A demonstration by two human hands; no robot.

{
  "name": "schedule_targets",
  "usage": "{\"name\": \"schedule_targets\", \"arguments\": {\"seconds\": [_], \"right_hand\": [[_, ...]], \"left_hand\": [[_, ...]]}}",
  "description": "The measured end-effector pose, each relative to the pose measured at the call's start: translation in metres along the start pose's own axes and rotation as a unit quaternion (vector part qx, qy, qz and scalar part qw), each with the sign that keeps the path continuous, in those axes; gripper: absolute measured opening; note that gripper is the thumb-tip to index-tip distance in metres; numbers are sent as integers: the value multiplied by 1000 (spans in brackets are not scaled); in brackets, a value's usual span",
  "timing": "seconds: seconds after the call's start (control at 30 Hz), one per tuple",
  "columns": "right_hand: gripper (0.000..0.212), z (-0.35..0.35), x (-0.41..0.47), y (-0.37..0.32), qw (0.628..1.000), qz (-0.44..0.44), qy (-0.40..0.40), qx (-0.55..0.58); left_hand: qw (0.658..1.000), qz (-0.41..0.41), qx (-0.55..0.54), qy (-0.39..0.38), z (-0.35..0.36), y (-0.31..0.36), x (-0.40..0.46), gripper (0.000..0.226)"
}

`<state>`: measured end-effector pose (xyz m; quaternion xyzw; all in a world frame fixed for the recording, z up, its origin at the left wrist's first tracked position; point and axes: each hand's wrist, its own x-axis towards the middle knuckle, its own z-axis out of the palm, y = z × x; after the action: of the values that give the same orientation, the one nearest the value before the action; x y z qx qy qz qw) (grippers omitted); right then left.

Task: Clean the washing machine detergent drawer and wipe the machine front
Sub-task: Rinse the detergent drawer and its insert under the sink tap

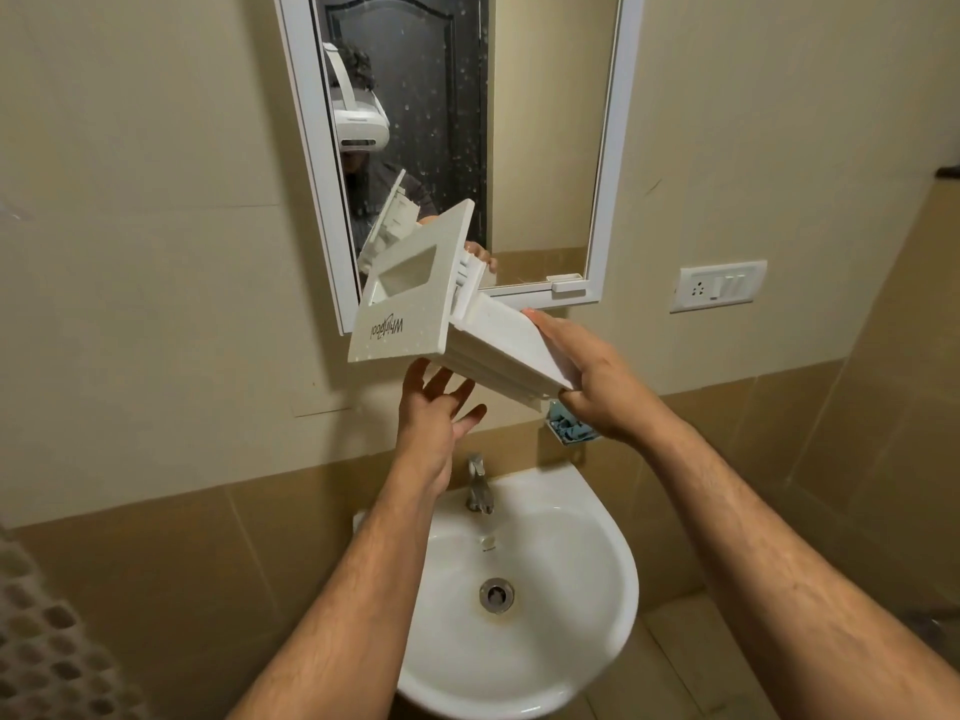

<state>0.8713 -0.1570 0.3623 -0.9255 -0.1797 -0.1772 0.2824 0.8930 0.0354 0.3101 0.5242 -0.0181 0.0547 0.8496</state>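
Detergent drawer (415,298) up over the sink (524,615)!
Right hand (587,381) grips its rear end at centre frame; left hand (436,407) beneath, fingers (441,381) spread, touching the underside.

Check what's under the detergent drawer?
Below the detergent drawer: left hand open, then tap and white sink. Right hand covers its rear end.

- "Whirlpool" in dark letters, upside down, stands on the flat white plastic front panel of the detergent drawer (410,298), centre of the frame.
- No other text is legible.
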Motion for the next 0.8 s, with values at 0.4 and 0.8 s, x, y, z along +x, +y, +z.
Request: {"name": "schedule_targets", "arguments": {"seconds": [0.4, 0.8], "right_hand": [[95, 6, -8, 2, 999, -15, 28, -7], [95, 43, -26, 33, 999, -19, -3, -29]], "left_hand": [[998, -16, -64, 10, 5, -3, -1, 67], [996, -74, -45, 20, -16, -44, -16, 63]]}}
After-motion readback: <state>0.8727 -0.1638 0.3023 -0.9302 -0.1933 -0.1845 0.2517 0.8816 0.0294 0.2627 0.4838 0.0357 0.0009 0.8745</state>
